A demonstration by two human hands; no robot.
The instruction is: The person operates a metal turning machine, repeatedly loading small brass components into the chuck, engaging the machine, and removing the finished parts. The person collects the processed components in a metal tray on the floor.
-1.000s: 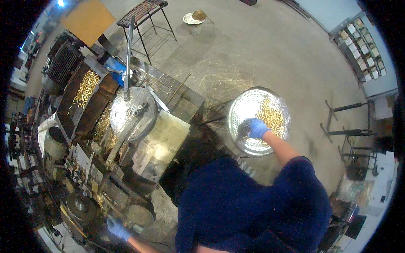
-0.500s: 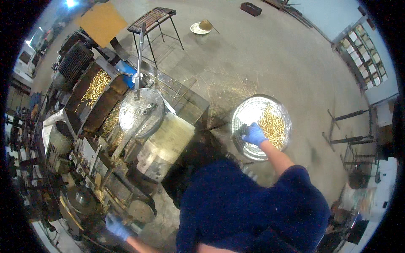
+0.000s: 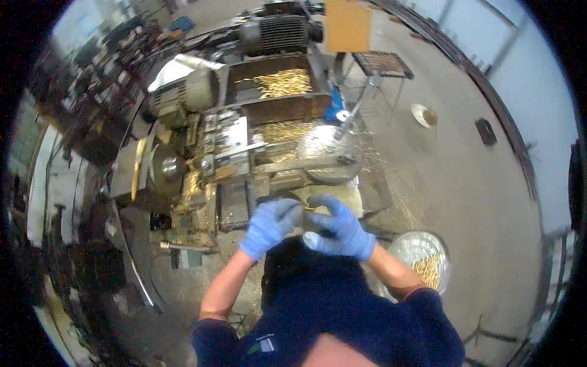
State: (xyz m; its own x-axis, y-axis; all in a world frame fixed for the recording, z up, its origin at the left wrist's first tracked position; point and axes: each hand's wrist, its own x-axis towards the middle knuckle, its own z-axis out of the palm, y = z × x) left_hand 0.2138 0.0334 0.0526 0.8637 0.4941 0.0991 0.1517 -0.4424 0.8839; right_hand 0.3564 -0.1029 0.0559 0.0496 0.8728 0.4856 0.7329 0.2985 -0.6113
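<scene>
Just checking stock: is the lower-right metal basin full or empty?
The basin is partly filled: gold-coloured pieces lie toward its right; bare metal shows at left.

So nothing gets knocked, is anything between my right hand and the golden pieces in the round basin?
Just the basin's rim, partly hidden by your forearm; nothing else shows between your right hand and the golden pieces.

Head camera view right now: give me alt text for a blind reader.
A person's blue-gloved left hand and blue-gloved right hand are close together before a grimy metal machine; any held object is unclear. Small brass-coloured pieces lie in its dark rectangular metal trough and a round silver tray, lower right.
</scene>
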